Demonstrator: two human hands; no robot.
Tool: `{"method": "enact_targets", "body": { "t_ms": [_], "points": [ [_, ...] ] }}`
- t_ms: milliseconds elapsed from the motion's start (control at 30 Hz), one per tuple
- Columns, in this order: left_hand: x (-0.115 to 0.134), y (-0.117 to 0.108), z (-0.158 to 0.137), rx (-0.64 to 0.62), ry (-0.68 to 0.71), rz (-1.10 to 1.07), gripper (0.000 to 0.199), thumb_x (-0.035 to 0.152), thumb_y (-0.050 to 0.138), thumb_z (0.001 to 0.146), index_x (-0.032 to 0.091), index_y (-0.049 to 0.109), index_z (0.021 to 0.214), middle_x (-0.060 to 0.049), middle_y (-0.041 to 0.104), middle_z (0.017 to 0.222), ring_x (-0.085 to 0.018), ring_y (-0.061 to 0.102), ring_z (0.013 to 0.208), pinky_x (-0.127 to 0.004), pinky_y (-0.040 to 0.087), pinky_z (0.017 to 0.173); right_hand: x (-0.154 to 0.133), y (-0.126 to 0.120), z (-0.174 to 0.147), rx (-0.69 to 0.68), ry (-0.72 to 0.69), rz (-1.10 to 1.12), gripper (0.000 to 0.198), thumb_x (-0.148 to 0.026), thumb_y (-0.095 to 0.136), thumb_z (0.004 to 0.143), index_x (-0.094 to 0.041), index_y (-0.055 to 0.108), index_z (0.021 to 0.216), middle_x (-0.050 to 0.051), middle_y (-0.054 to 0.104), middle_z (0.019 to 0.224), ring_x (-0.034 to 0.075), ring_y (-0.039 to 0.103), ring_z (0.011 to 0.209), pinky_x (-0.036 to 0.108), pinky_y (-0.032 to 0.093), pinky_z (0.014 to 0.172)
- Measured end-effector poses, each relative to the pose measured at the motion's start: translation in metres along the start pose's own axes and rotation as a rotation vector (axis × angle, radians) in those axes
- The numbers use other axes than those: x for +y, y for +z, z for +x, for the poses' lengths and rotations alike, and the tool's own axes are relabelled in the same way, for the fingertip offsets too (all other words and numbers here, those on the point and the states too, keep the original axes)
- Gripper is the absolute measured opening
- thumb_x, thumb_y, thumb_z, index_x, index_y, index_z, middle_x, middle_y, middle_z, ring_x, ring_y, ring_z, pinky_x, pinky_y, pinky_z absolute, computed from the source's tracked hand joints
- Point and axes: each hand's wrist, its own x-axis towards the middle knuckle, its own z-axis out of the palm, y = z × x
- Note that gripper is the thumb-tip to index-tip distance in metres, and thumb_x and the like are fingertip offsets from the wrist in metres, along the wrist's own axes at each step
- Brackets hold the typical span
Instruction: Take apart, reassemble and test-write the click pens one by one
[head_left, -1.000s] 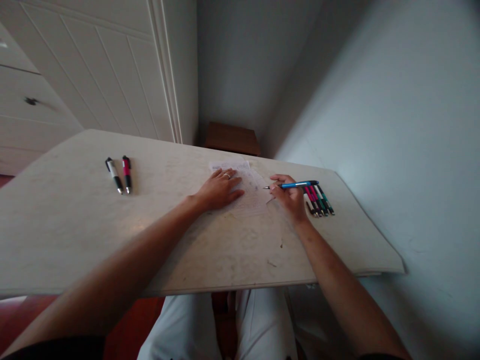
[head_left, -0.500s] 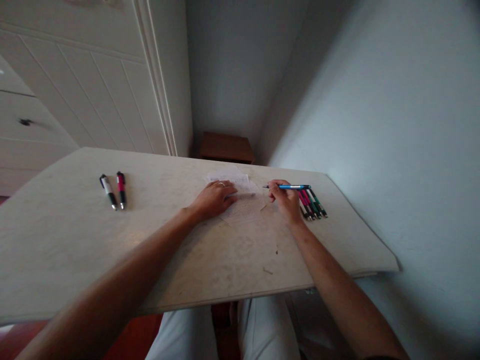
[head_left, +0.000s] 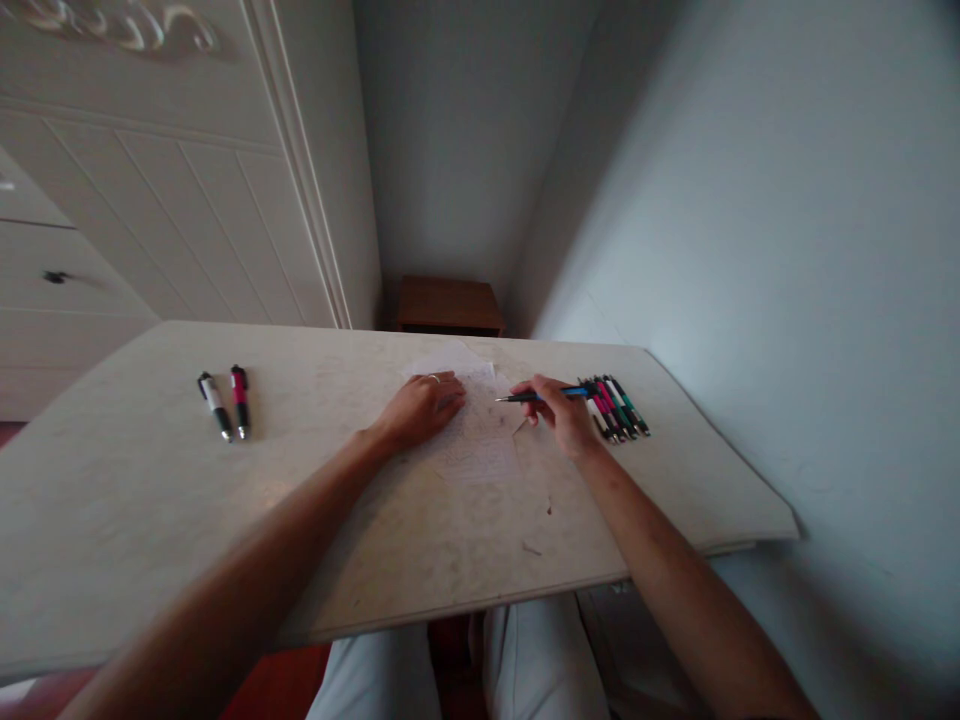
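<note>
My left hand (head_left: 426, 405) lies flat with its fingers stretched over the left side of a paper (head_left: 480, 455) covered in fine marks. A ring shows on one of its fingers. Between the fingers of my right hand (head_left: 559, 415) is a blue and black pen (head_left: 544, 395), its tip pointing left over the paper's right part. Whether the tip touches the paper I cannot tell. Just right of that hand, several pens (head_left: 619, 405) in pink, white, green and black lie side by side, partly hidden behind it.
On the table's (head_left: 300, 550) left side lie a white and black pen (head_left: 216, 407) and a pink and black pen (head_left: 240, 402). Small dark bits (head_left: 532, 550) dot the near surface. A pale wall (head_left: 787, 250) borders the right; a white cabinet (head_left: 180, 210) stands behind left.
My right hand has moved left and tilted the pen, bringing its tip over the paper. My left hand has shifted slightly left, and more of the paper shows. The camera view has tipped a little.
</note>
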Motion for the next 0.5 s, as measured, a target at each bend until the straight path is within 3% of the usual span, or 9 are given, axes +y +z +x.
{"method": "enact_targets", "body": {
  "t_ms": [100,267,500],
  "points": [
    [-0.002,0.003,-0.001,0.015,0.001,0.008,0.03,0.033,0.046,0.092,0.023,0.07,0.107,-0.006,0.068,0.117,-0.021,0.059,0.116,-0.037,0.044,0.103,-0.004,0.006,-0.005,-0.087,-0.007,-0.073,0.037,-0.052,0.066,0.079,-0.017,0.07,0.089,0.002,0.065,0.068,0.012,0.057,0.057,0.025,0.047,0.056],
    [-0.001,0.005,-0.001,-0.008,-0.004,0.025,0.031,0.034,0.047,0.09,0.025,0.07,0.108,-0.005,0.065,0.124,-0.021,0.059,0.116,-0.039,0.042,0.104,-0.005,0.017,-0.009,-0.213,-0.071,-0.185,0.034,-0.048,0.075,0.073,-0.018,0.07,0.09,0.003,0.068,0.081,0.015,0.061,0.07,0.027,0.05,0.064],
    [0.004,0.002,-0.001,-0.028,-0.016,0.029,0.032,0.034,0.046,0.09,0.024,0.071,0.108,-0.005,0.064,0.126,-0.022,0.056,0.12,-0.04,0.039,0.105,-0.006,0.03,-0.02,-0.27,-0.136,-0.333,0.025,-0.042,0.066,0.082,-0.017,0.069,0.08,0.003,0.067,0.076,0.014,0.058,0.067,0.026,0.047,0.061]
  ]
}}
